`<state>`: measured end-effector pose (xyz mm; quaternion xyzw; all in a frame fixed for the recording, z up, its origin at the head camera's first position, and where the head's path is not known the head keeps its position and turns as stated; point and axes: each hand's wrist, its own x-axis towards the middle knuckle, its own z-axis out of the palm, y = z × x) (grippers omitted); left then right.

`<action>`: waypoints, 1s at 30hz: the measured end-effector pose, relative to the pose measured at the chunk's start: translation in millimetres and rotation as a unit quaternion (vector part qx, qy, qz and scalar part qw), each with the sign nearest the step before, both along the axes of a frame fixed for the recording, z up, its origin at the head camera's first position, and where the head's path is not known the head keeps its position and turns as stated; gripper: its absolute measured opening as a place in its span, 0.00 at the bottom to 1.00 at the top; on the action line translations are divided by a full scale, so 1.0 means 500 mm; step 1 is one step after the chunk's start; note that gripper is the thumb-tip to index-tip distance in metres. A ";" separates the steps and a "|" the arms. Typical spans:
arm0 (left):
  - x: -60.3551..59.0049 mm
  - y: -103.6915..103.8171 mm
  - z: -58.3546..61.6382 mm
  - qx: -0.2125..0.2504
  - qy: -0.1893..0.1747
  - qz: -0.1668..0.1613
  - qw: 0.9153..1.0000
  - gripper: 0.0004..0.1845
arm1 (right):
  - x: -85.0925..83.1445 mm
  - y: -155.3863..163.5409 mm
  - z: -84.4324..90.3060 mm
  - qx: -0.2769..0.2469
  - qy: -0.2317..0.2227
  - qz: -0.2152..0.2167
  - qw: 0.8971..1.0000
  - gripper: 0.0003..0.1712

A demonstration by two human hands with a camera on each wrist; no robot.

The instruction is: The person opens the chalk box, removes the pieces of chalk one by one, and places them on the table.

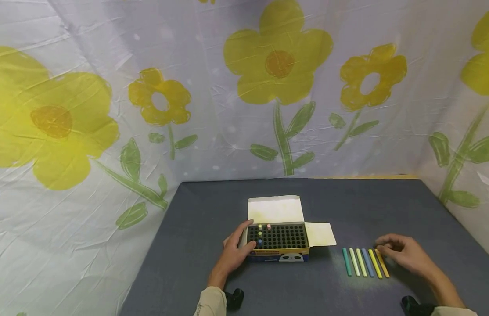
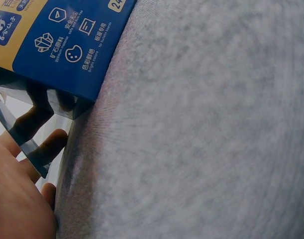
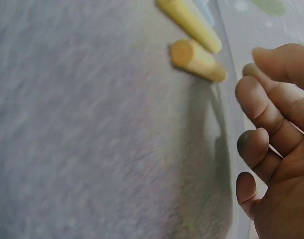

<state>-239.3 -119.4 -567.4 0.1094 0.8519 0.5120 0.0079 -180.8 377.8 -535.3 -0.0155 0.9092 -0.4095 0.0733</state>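
While left hand (image 1: 232, 256) grips box (image 1: 278, 240), right hand (image 1: 402, 253) relaxed — chalks (image 1: 364, 262) lie lengthwise front-to-back.

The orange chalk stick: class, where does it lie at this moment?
In the head view, the orange chalk stick lies on the grey felt table, rightmost in the row of six coloured chalk sticks, just under the right hand's fingertips.
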 end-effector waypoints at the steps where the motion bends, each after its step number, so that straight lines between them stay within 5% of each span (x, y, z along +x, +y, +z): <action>1: 0.000 0.000 0.000 0.000 0.001 0.000 1.000 0.32 | 0.000 -0.002 0.002 -0.004 0.002 -0.007 1.000 0.22; 13: 0.003 0.000 0.000 -0.002 -0.001 -0.001 1.000 0.32 | -0.013 -0.063 0.033 -0.060 0.068 -0.024 0.996 0.26; 30: 0.004 0.002 0.005 0.001 -0.012 0.008 1.000 0.32 | -0.046 -0.235 0.053 -0.156 0.202 0.004 0.967 0.16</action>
